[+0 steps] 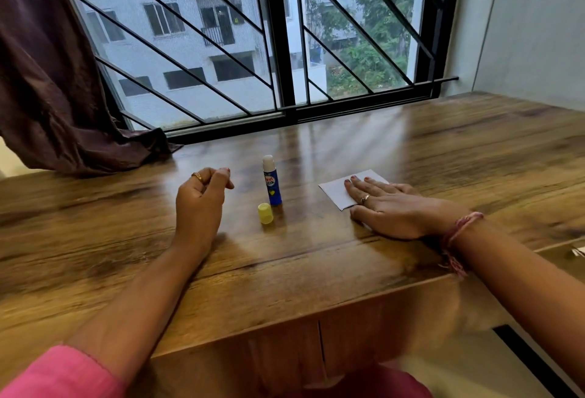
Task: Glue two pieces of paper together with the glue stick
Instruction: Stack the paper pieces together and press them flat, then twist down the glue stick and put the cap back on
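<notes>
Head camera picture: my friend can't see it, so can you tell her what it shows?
A person's right hand presses flat on white paper on a wooden table. The left hand rests nearby, loosely curled and holding nothing. Between the hands a blue glue stick stands upright and uncapped, its yellow cap beside it.

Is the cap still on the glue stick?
No, the yellow cap stands on the table beside the upright glue stick, whose white tip is bare.
</notes>
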Available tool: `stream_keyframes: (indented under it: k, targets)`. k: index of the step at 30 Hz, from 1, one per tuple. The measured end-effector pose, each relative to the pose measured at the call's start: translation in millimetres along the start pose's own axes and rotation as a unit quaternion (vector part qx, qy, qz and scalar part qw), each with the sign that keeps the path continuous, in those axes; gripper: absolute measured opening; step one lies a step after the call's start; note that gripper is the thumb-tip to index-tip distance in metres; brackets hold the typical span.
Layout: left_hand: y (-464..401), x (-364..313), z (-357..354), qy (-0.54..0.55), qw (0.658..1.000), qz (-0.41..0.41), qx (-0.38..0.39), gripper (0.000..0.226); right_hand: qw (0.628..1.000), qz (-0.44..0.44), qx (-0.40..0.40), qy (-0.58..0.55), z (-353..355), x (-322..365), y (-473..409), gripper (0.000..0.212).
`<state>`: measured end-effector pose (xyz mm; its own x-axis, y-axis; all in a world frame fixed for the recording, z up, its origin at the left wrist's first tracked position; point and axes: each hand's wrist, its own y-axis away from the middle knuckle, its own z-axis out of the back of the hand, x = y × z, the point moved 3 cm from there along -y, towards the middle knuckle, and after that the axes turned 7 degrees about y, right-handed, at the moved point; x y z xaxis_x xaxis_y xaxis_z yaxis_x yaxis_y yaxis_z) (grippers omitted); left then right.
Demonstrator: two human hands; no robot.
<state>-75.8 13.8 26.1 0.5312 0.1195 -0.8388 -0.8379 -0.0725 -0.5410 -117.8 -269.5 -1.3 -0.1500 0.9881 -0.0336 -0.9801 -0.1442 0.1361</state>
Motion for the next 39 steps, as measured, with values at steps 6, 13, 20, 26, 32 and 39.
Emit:
stream_keyframes:
  k: [6,13,20,26,32,39]
  targets:
    - [-4.3,10.1,0.6,0.009,0.998,0.063,-0.003,0.033,0.999,-0.006,-0.036,-0.008,-2.8,3.0,3.7,0.066]
    - [-5.2,13.6,-0.9,0.006,0.996,0.093,0.013,0.032,0.996,0.026,-0.073,-0.033,9.5,13.8,7.0,0.065]
    - [-7.3,17.5,-1.2,0.028,0.991,0.126,0.019,0.024,0.994,0.081,-0.069,0.024,52.7,36.8,-7.2,0.069]
    - [-6.8,16.5,-7.0,0.004,0.988,0.135,0.081,0.011,0.984,0.134,-0.032,-0.117,80.4,45.1,-37.0,0.049]
    - [-9.1,17.1,-15.2,0.004,0.973,0.126,0.193,0.042,0.96,0.135,-0.162,-0.187,65.4,43.1,-59.5,0.032]
    - [-17.2,22.0,-28.0,0.019,0.942,0.146,0.301,0.048,0.962,0.109,-0.205,-0.146,60.8,44.9,-70.6,0.028]
